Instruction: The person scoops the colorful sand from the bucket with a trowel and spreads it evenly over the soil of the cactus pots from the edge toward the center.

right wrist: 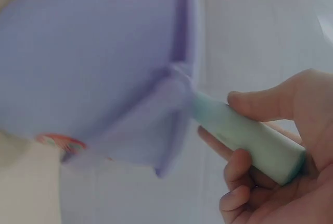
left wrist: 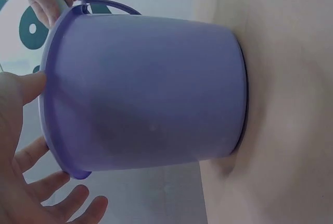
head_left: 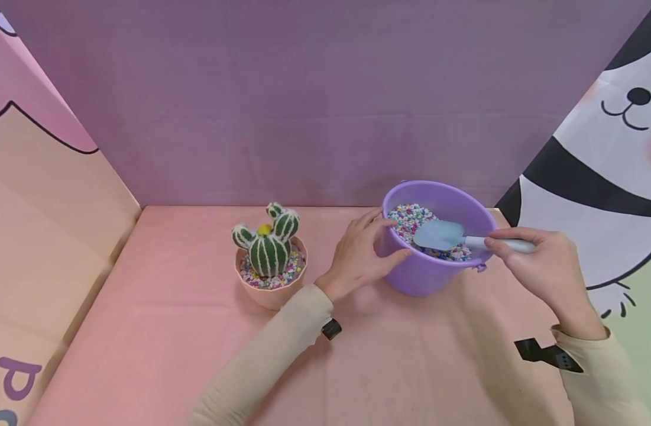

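Observation:
In the head view, a purple bucket (head_left: 418, 275) holds small multicoloured pebbles (head_left: 410, 220). My left hand (head_left: 357, 254) rests against its rim, thumb at the near side and fingers spread along the left. The left wrist view shows the thumb and two fingertips touching the bucket (left wrist: 145, 88) at the rim, the other fingers off it. With my right hand (head_left: 549, 260) I grip the pale handle of a light-blue toy shovel (head_left: 439, 235). Its blade lies inside the bucket, over the pebbles. In the right wrist view, thumb and fingers wrap the shovel handle (right wrist: 250, 140).
To the left stands a cactus (head_left: 270, 254) in a peach pot (head_left: 272, 297) with similar pebbles round its base. Pink cloth covers the table (head_left: 187, 343). A purple backdrop (head_left: 325, 106) rises behind, and a panda-printed panel (head_left: 586, 171) stands at right.

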Demonstrator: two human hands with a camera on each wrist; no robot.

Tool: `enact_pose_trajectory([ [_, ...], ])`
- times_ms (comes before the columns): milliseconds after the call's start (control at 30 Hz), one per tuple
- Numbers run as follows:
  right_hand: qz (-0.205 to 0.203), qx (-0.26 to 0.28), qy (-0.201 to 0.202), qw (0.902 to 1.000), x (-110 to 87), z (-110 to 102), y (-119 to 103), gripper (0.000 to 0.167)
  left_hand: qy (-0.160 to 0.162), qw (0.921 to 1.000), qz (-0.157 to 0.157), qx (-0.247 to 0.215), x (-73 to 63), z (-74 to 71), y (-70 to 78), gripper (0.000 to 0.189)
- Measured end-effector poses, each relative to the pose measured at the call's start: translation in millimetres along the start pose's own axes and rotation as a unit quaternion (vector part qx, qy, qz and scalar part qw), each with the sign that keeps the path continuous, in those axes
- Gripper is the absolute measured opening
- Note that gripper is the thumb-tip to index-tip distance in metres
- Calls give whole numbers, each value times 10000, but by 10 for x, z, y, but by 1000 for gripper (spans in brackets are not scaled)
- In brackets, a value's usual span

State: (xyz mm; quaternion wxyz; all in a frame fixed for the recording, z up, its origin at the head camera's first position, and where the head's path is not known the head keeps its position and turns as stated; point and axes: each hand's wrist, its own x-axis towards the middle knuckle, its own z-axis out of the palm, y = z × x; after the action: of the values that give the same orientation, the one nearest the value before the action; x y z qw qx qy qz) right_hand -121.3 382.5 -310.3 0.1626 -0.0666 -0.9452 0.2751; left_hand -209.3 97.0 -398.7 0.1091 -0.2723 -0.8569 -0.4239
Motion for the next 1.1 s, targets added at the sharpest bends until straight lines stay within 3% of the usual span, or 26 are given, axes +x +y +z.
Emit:
enact_pose_trajectory([
  [267, -41, -407, -440, 9982, 53, -220, 35, 33, 15, 9999, 24, 136, 23, -7, 6, 62],
  [400, -179, -450, -481, 9977, 92, -99, 12, 31, 42, 9999, 38, 114, 29, -11, -8, 61],
  [667, -160, 262, -206, 9993, 47, 307, -34, 35, 8, 9999, 42, 134, 30, -29, -9, 59],
  [1100, 118, 609, -316, 9976, 49, 239, 66, 38, 11, 9997, 103, 232, 34, -40, -8, 61],
])
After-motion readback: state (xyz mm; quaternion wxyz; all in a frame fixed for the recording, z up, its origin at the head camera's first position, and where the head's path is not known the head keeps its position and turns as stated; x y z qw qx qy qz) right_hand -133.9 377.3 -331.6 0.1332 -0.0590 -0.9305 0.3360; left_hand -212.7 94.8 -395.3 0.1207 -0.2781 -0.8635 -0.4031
